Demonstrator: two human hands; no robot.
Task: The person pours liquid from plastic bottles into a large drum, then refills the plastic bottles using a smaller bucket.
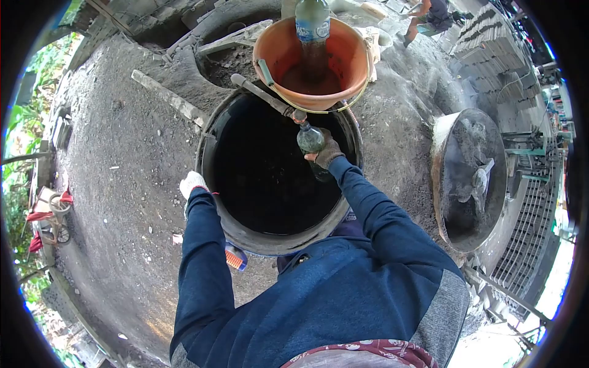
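My right hand (328,151), in a dirty brownish glove, is wrapped round a clear greenish plastic bottle (311,140). The bottle is tilted over a large round drum (211,150) filled with dark liquid (270,178). Its neck points up to a rusty pipe fitting (299,115) below the orange bucket. My left hand (193,184) wears a white glove and is just outside the drum's left rim; its fingers are too small and turned away to read. In the orange bucket (270,55) stands another plastic bottle (313,27) with a blue label.
An orange-bristled brush (235,257) lies by the drum's near left side. To the right stands a second round tub (438,178) with grey contents. Stacked grey slabs (491,46) fill the far right, near a person's leg (412,29). A wooden plank (165,97) lies at left.
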